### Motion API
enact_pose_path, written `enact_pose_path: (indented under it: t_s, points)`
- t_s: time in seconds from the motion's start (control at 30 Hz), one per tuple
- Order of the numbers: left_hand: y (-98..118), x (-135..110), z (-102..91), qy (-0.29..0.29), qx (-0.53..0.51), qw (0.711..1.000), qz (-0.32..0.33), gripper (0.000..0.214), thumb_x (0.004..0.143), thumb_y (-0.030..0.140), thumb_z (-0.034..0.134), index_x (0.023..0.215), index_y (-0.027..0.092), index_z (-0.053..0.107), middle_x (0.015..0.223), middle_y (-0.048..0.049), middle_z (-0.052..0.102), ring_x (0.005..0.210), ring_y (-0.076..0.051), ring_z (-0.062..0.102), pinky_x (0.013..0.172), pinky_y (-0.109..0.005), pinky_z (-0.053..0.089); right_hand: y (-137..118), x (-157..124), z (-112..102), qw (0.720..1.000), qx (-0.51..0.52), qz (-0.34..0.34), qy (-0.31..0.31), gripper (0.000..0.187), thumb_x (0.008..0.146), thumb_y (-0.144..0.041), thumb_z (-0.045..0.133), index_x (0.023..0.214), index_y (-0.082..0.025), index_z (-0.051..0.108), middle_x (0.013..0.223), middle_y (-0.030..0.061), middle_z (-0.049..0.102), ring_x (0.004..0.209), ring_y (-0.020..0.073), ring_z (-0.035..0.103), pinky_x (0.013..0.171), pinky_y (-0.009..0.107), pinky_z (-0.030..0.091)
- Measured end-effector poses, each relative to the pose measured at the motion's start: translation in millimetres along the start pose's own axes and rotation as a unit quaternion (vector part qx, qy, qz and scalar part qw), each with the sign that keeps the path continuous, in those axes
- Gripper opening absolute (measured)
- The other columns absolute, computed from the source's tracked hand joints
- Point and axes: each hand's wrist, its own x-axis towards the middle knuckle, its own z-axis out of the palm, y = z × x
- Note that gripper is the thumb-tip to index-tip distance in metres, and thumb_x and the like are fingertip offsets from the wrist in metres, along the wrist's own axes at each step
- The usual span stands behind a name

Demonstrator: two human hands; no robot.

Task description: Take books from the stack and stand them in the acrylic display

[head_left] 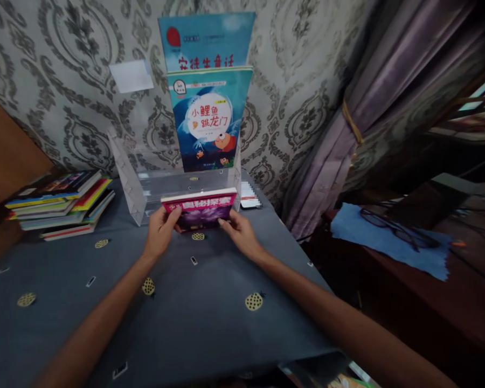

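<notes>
Both my hands hold a pink and purple book [200,209] just above the table, in front of a clear acrylic display stand [134,183]. My left hand [160,231] grips its left edge, thumb on the cover. My right hand [241,233] grips its right edge. Two books stand in the stand's tiers: a blue one with a fish picture [206,121] in front and a light blue one [207,40] behind and above it.
A stack of several books [60,205] lies at the table's left. The table [186,312] has a grey cloth with small yellow dots. A small white card [249,196] lies beside the stand. Right of the table are a purple curtain [372,113] and a blue cloth [392,240].
</notes>
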Motion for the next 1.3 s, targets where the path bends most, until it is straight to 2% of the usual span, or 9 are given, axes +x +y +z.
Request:
enact_pose_path:
  t_s: [0.13,0.23,0.33,0.47,0.53,0.67,0.8,1.07,1.3]
  points:
    - [-9,8,2.0,0.042,-0.030,0.999,-0.017,0.055,0.082,0.072,0.057,0.088,0.018,0.062,0.072,0.0020,0.057,0.052,-0.009,0.052,0.043,-0.020,0.047,-5,5,10,1.000,-0.011,-0.001,0.028,0.025,0.092,-0.043,0.056,0.098,-0.020,0.063,0.088,0.0025,0.067,0.081,0.0187,0.060,0.073,0.029,0.048]
    - [-22,0,7.6,0.034,-0.021,0.998,-0.045,0.058,0.082,0.077,0.051,0.087,0.019,0.060,0.070,0.0025,0.054,0.050,-0.010,0.051,0.044,-0.021,0.046,-6,2,10,0.999,-0.034,0.001,0.040,0.023,0.093,-0.043,0.053,0.093,-0.021,0.060,0.083,0.0016,0.062,0.076,0.0176,0.057,0.069,0.028,0.046]
    - [-39,-12,15.5,0.021,0.005,0.994,-0.106,0.062,0.079,0.081,0.051,0.084,0.020,0.057,0.070,0.0023,0.054,0.047,-0.011,0.052,0.046,-0.024,0.047,2,-3,9,0.997,-0.057,0.017,0.043,0.024,0.095,-0.044,0.049,0.089,-0.022,0.056,0.078,0.0005,0.059,0.069,0.0173,0.056,0.065,0.029,0.046]
    - [-56,-19,19.5,0.028,0.031,0.985,-0.167,0.065,0.080,0.081,0.048,0.094,0.019,0.059,0.088,-0.0017,0.063,0.047,-0.012,0.059,0.054,-0.028,0.051,14,-5,6,0.997,-0.074,0.031,0.019,0.023,0.096,-0.044,0.045,0.092,-0.023,0.056,0.073,-0.0005,0.061,0.063,0.0177,0.059,0.063,0.030,0.047]
    - [-58,-19,18.6,0.035,0.038,0.983,-0.177,0.067,0.080,0.082,0.046,0.097,0.018,0.060,0.098,-0.0041,0.063,0.049,-0.012,0.061,0.058,-0.029,0.053,17,-4,5,0.996,-0.080,0.032,0.015,0.023,0.096,-0.043,0.045,0.093,-0.023,0.056,0.074,-0.0003,0.063,0.063,0.0181,0.061,0.064,0.030,0.048]
    - [-56,-19,17.4,0.024,0.028,0.984,-0.176,0.069,0.080,0.083,0.044,0.093,0.017,0.059,0.095,-0.0037,0.063,0.051,-0.012,0.062,0.057,-0.029,0.053,17,-4,4,0.996,-0.082,0.030,0.019,0.023,0.096,-0.043,0.046,0.091,-0.023,0.057,0.073,-0.0003,0.063,0.063,0.0185,0.062,0.064,0.031,0.048]
    - [-56,-21,18.1,0.037,0.005,0.980,-0.194,0.074,0.077,0.085,0.046,0.098,0.015,0.059,0.099,-0.0051,0.062,0.050,-0.012,0.063,0.057,-0.028,0.053,13,-5,3,0.996,-0.075,0.041,0.017,0.027,0.096,-0.046,0.045,0.086,-0.023,0.055,0.066,-0.0019,0.058,0.061,0.0177,0.059,0.060,0.029,0.045]
    - [-56,-22,13.8,0.038,-0.013,0.975,-0.217,0.072,0.076,0.085,0.046,0.088,0.015,0.061,0.083,-0.0025,0.065,0.049,-0.014,0.065,0.055,-0.027,0.053,6,-9,2,0.997,-0.059,0.039,0.002,0.032,0.097,-0.050,0.044,0.079,-0.024,0.048,0.059,-0.0036,0.051,0.056,0.0157,0.053,0.056,0.027,0.044]
    - [-63,-21,11.5,0.017,-0.031,0.971,-0.235,0.074,0.077,0.087,0.042,0.083,0.015,0.061,0.073,-0.0028,0.064,0.044,-0.014,0.064,0.046,-0.024,0.051,6,-11,4,0.997,-0.061,0.036,-0.003,0.034,0.098,-0.052,0.042,0.081,-0.024,0.050,0.058,-0.0048,0.049,0.053,0.0146,0.050,0.054,0.027,0.041]
